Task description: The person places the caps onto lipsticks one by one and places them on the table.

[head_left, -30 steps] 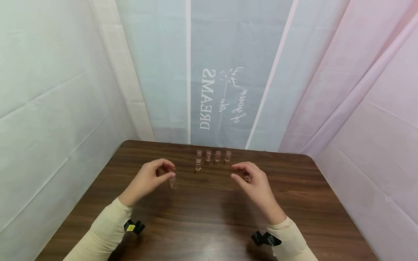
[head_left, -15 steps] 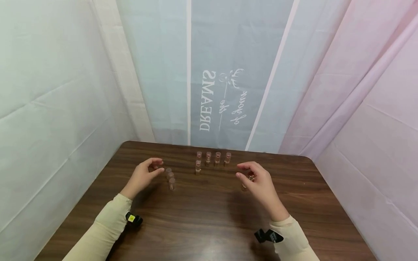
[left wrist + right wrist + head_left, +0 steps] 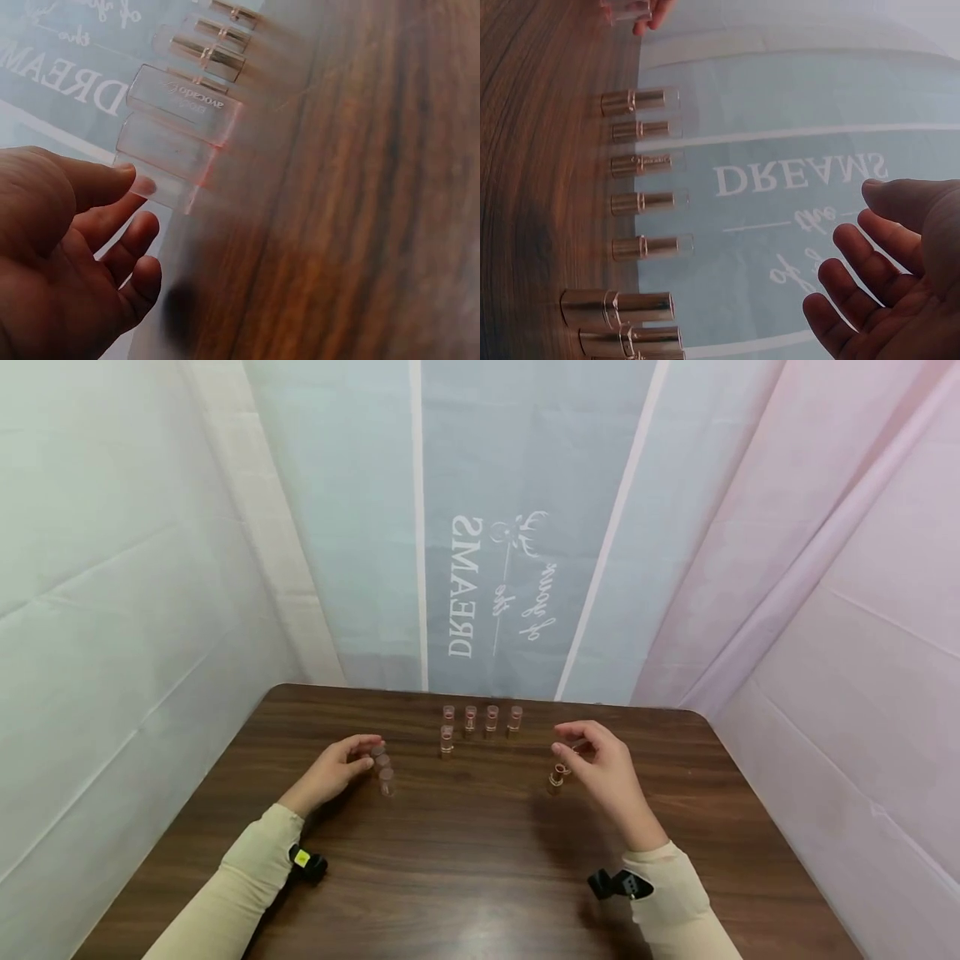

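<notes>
Dark wood-grain counter (image 3: 450,868), seen with a person's two hands above its far half.

Left hand (image 3: 335,768): beside the far end of a row of three clear caps (image 3: 387,782), which stand close together on the left part of the counter, running away from the person. Left grip: thumb and index finger are bent toward each other at the farthest cap and overlap its edge in the left wrist view; I cannot tell whether they pinch it. The remaining fingers are loosely bent. One cap carries printing, of which I read "avocado".

Right hand (image 3: 606,772): raised just beside uncapped gold tubes (image 3: 557,776) on the right part of the counter. Right grip: spread, thumb apart from the index finger, nothing between them. In the head view this hand partly covers the group; the right wrist view shows two tubes plainly, a third cut by the frame edge.

Between the hands, toward the back edge: four capped tubes (image 3: 492,719) upright in a crosswise row, and a single capped tube (image 3: 446,742) just in front of the leftmost.

Both sleeves are pale, each with a black device (image 3: 310,865) at the wrist. Behind the counter hangs a blue-grey cloth (image 3: 360,568) lettered "DREAMS" (image 3: 464,587), inverted.
</notes>
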Demonstrator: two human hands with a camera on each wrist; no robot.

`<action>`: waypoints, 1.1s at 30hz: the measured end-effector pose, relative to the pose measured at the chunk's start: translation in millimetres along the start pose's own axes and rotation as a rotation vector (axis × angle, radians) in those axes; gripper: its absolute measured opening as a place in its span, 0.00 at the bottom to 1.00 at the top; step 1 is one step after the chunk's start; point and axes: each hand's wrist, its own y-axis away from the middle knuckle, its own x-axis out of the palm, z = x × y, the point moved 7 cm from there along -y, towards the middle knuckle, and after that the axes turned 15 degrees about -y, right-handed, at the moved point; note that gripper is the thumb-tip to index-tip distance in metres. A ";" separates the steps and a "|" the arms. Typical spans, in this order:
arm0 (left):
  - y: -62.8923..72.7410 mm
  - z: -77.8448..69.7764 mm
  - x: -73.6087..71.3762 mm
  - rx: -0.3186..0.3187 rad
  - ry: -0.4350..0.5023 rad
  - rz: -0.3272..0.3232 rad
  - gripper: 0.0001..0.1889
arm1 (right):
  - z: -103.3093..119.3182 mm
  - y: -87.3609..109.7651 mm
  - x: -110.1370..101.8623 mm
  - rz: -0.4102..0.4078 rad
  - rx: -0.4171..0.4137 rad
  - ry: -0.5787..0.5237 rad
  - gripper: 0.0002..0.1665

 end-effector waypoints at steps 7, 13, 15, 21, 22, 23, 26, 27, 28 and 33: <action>-0.1 0.9 -1.1 -0.055 -0.068 -0.032 0.17 | -4.1 -2.2 -4.1 -0.004 0.017 -0.008 0.15; 1.8 -2.2 -12.3 -0.089 -0.099 -0.099 0.14 | -7.7 -1.2 -6.8 -0.013 0.043 0.004 0.15; 3.5 -5.9 -22.0 -0.101 -0.108 -0.143 0.14 | -10.5 -1.0 -7.5 -0.012 0.060 0.015 0.15; 11.5 -22.6 -48.5 -0.093 -0.095 -0.277 0.17 | -20.6 -1.0 -9.8 -0.018 0.126 0.089 0.15; 12.4 -26.1 -50.4 -0.083 -0.091 -0.287 0.17 | -22.9 -0.7 -10.0 -0.021 0.138 0.104 0.15; 13.2 -29.8 -51.6 -0.076 -0.080 -0.295 0.17 | -25.3 -0.1 -9.9 -0.022 0.153 0.116 0.14; 15.5 -42.8 -53.3 -0.049 -0.055 -0.305 0.16 | -34.7 3.8 -7.0 -0.004 0.215 0.127 0.15; 16.2 -47.1 -53.5 -0.045 -0.040 -0.307 0.16 | -38.1 5.6 -5.6 0.002 0.236 0.125 0.16; 16.9 -51.2 -53.4 -0.037 -0.034 -0.306 0.15 | -41.8 7.8 -4.1 0.008 0.259 0.128 0.16; 22.0 -71.1 -52.2 0.001 -0.008 -0.307 0.12 | -60.1 18.9 1.6 0.013 0.347 0.176 0.17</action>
